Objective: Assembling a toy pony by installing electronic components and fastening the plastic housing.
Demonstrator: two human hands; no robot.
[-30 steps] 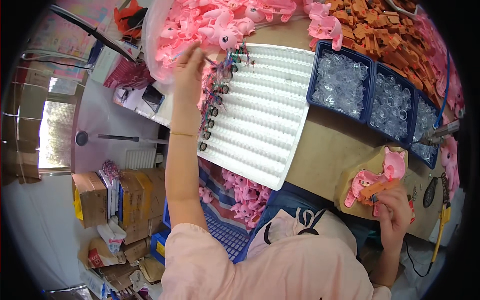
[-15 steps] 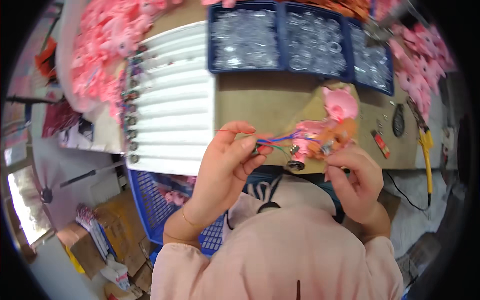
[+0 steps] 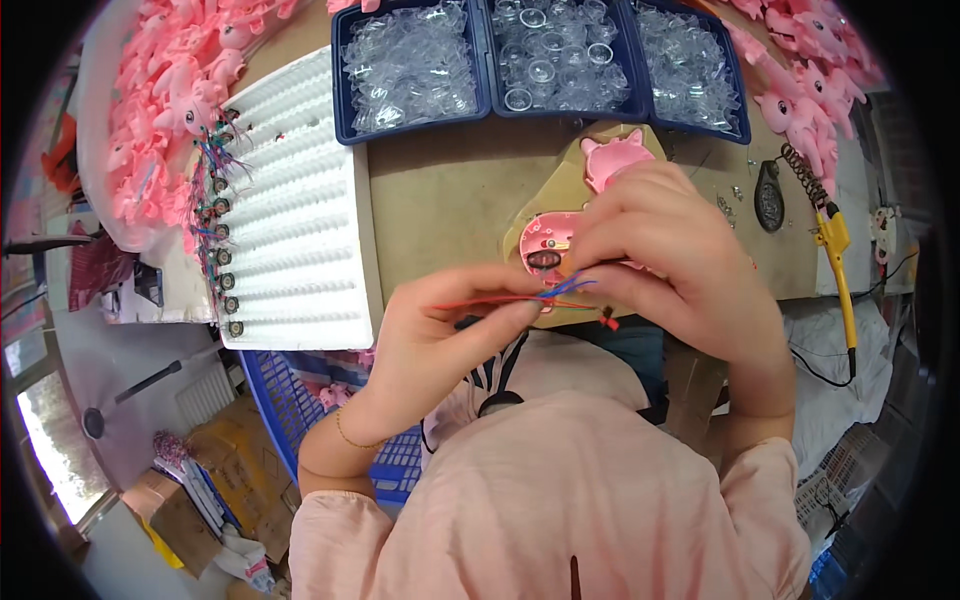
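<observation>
My left hand (image 3: 465,325) pinches a bundle of thin red and blue wires (image 3: 555,292) between thumb and forefinger, just in front of the work. Over the right side of a pink plastic toy shell (image 3: 538,228), my right hand (image 3: 665,255) is closed, thumb and fingers drawn together near the wire ends; what they grip is hidden. Inside the shell sits a dark round part (image 3: 544,261). A small red and black connector (image 3: 609,320) dangles below the hands. The shell lies in a tan holder (image 3: 522,205), with a pink head half (image 3: 610,158) behind it.
White ridged foam tray (image 3: 310,210) at left, wired round parts along its edge. Blue bins (image 3: 490,110) of clear plastic pieces at the back; pink toy parts (image 3: 180,100) far left. Yellow soldering iron (image 3: 838,250) and black oval tool (image 3: 769,195) at right. Blue basket (image 3: 275,395) below.
My right hand has moved up and left over the shell. The round black part, earlier hanging at the near edge, now appears inside it. The whole view has shifted.
</observation>
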